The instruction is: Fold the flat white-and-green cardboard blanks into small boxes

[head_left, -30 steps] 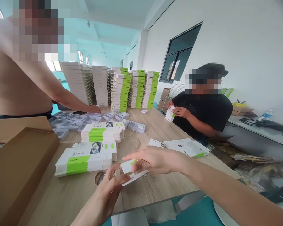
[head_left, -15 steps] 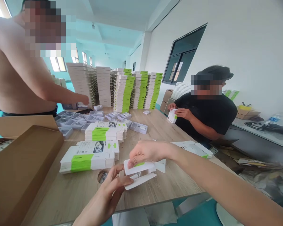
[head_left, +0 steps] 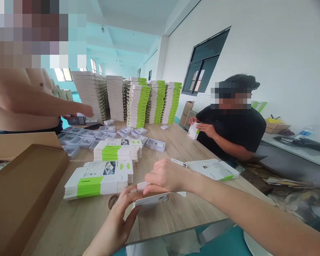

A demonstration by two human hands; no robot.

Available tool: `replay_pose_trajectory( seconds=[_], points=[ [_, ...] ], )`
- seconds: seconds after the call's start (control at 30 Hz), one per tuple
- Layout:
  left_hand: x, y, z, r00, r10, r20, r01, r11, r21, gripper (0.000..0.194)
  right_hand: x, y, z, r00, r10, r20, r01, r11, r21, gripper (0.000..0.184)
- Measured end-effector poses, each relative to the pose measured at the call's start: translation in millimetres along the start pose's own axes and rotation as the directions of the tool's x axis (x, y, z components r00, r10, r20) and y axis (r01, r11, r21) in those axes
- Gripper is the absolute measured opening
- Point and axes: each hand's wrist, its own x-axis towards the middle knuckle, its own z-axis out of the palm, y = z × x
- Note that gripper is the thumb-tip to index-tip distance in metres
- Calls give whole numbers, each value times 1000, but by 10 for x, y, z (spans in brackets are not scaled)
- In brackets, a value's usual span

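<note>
Between my two hands, over the near part of the table, is a white folding carton (head_left: pixel 151 201) with dark print on the face toward me. My left hand (head_left: pixel 122 209) grips its left end, thumb below and fingers on top. My right hand (head_left: pixel 166 176) is closed over the carton's upper edge, and its fingertips are partly hidden behind the near panel. To the left lie two piles of flat white-and-green cartons, a near pile (head_left: pixel 98 179) and a farther pile (head_left: pixel 117 149). Beyond my right hand rest more flat cartons (head_left: pixel 213 168).
Clear plastic trays (head_left: pixel 81 141) are spread across the table's far left. Tall stacks of boxes (head_left: pixel 138 103) stand behind. An open cardboard box (head_left: pixel 40 199) fills the left side. One person (head_left: pixel 229 131) sits at right holding a carton; another person (head_left: pixel 18 96) stands at left.
The carton has tilted, so its printed near panel now faces me and its opening is hidden. My right hand has curled further over it. The standing person has shifted left.
</note>
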Motion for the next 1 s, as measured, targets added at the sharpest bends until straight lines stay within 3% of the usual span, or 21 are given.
replay_pose_trajectory(
  seconds=[0.07,0.13,0.2,0.33,0.47,0.57,0.83,0.93,1.0],
  points=[
    [-81,-67,110,990,-63,-125,53,995,-82,33,-60,15,-3,998,-41,-43,40,999,-20,51],
    [-154,-114,223,948,-180,-264,131,972,-193,33,-95,4,5,995,-54,-81,51,998,-43,54],
    [-200,-136,300,914,-242,-325,159,952,-261,31,-107,-27,28,992,-59,-108,52,997,-62,53],
    [-196,-135,298,949,-33,-314,-10,991,-136,32,-104,-85,79,989,-64,-135,53,995,-84,45],
    [-136,-123,203,910,218,-353,-198,976,92,41,-106,-99,79,987,-77,-142,65,994,-86,42],
    [-116,-131,147,894,343,-287,-285,932,225,54,-108,-87,69,987,-81,-139,70,994,-83,42],
    [-54,-126,108,960,259,-104,-232,948,218,51,-182,12,177,992,-70,-106,62,995,-77,45],
    [92,-8,54,956,261,-135,-243,960,141,42,-201,19,193,994,-50,-95,44,997,-67,44],
    [214,90,17,970,181,-163,-175,983,45,24,-198,10,189,996,-34,-85,29,998,-54,41]
  ],
)
